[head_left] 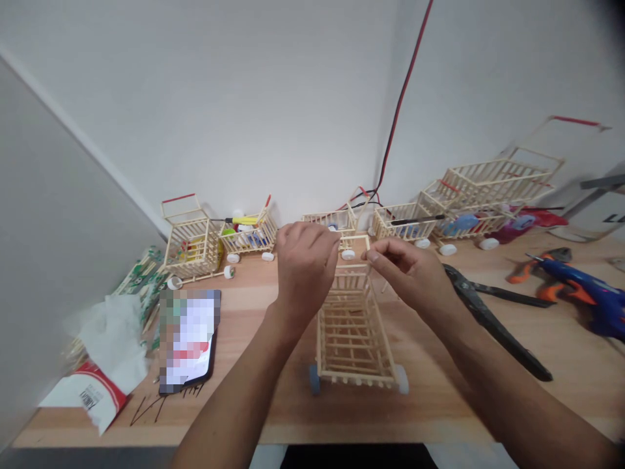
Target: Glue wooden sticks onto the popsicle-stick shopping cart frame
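Note:
A miniature shopping cart made of thin wooden sticks stands on the table in front of me, its basket facing up. One white wheel and one bluish wheel show at its near end. My left hand is closed at the left side of its raised stick handle; the back of the hand hides the fingertips. At the handle's right corner, my right hand pinches the stick between thumb and forefinger, the other fingers curled.
Several finished stick carts line the wall. On the right lie black-handled pliers and a blue glue gun. A phone, crumpled tissue and green-white stick packets lie on the left. A red-black cable runs down the wall.

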`<action>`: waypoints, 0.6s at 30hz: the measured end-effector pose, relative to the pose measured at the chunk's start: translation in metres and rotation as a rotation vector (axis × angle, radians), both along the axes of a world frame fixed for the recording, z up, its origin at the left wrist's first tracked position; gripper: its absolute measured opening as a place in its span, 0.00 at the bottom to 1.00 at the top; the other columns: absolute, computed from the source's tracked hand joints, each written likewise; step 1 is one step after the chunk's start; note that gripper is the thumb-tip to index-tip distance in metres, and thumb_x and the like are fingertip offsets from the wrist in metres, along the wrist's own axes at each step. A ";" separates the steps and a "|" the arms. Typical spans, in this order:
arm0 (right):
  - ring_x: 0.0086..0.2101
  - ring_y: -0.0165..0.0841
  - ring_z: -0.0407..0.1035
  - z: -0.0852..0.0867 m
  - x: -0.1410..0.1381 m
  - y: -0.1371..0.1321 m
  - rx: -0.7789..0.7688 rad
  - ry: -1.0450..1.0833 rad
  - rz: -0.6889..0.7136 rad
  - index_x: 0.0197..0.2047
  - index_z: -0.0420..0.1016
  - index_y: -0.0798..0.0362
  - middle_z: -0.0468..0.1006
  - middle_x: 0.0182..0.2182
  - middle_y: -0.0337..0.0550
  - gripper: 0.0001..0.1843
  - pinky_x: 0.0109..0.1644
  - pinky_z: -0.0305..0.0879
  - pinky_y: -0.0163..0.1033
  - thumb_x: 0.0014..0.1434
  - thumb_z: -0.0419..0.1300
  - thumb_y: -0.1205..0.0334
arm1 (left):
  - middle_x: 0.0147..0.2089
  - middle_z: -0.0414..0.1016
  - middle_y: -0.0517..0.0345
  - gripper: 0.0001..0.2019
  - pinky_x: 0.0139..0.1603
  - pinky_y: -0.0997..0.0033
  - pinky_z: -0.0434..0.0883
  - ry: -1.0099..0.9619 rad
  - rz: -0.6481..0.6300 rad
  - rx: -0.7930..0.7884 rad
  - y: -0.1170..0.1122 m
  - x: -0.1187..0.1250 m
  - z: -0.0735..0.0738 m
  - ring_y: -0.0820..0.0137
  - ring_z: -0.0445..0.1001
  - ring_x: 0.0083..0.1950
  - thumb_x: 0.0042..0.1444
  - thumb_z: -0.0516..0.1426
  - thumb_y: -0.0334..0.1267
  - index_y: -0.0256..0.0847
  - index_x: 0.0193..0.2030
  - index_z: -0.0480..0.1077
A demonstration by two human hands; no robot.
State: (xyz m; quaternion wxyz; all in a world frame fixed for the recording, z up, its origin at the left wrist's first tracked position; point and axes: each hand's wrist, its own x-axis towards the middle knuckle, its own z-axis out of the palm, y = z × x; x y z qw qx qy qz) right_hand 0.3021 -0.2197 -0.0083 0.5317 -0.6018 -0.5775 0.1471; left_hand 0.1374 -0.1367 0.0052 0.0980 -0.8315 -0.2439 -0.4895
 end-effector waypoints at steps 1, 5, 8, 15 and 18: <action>0.30 0.33 0.64 0.000 0.000 0.000 0.002 0.005 0.002 0.31 0.72 0.50 0.71 0.27 0.39 0.09 0.36 0.59 0.41 0.61 0.58 0.56 | 0.38 0.80 0.56 0.05 0.51 0.58 0.63 -0.002 0.001 0.000 0.000 0.000 0.000 0.63 0.73 0.44 0.63 0.57 0.33 0.42 0.37 0.74; 0.31 0.33 0.64 0.001 -0.001 -0.001 -0.004 0.020 0.004 0.31 0.73 0.49 0.71 0.27 0.39 0.09 0.37 0.59 0.41 0.61 0.58 0.56 | 0.39 0.80 0.56 0.04 0.50 0.59 0.63 -0.014 0.005 0.008 0.000 0.000 0.000 0.64 0.73 0.44 0.63 0.57 0.33 0.42 0.37 0.73; 0.31 0.33 0.64 0.000 -0.001 -0.001 -0.008 0.013 0.003 0.31 0.73 0.49 0.71 0.28 0.39 0.09 0.37 0.59 0.40 0.61 0.58 0.56 | 0.39 0.80 0.57 0.04 0.50 0.59 0.63 -0.012 0.016 0.004 0.000 0.000 0.000 0.64 0.73 0.44 0.63 0.57 0.33 0.42 0.37 0.73; 0.31 0.33 0.64 -0.001 0.000 -0.001 -0.010 -0.001 -0.006 0.31 0.74 0.50 0.71 0.28 0.39 0.08 0.36 0.59 0.40 0.61 0.58 0.57 | 0.39 0.80 0.56 0.04 0.49 0.59 0.63 -0.010 0.014 0.001 0.000 0.000 0.001 0.63 0.74 0.43 0.63 0.58 0.32 0.42 0.37 0.74; 0.31 0.33 0.64 0.000 0.000 -0.001 -0.011 0.002 -0.004 0.31 0.73 0.50 0.71 0.27 0.38 0.09 0.36 0.58 0.40 0.60 0.59 0.57 | 0.39 0.81 0.57 0.04 0.50 0.58 0.63 -0.013 0.013 -0.003 0.000 0.000 0.001 0.64 0.74 0.44 0.63 0.58 0.32 0.42 0.38 0.73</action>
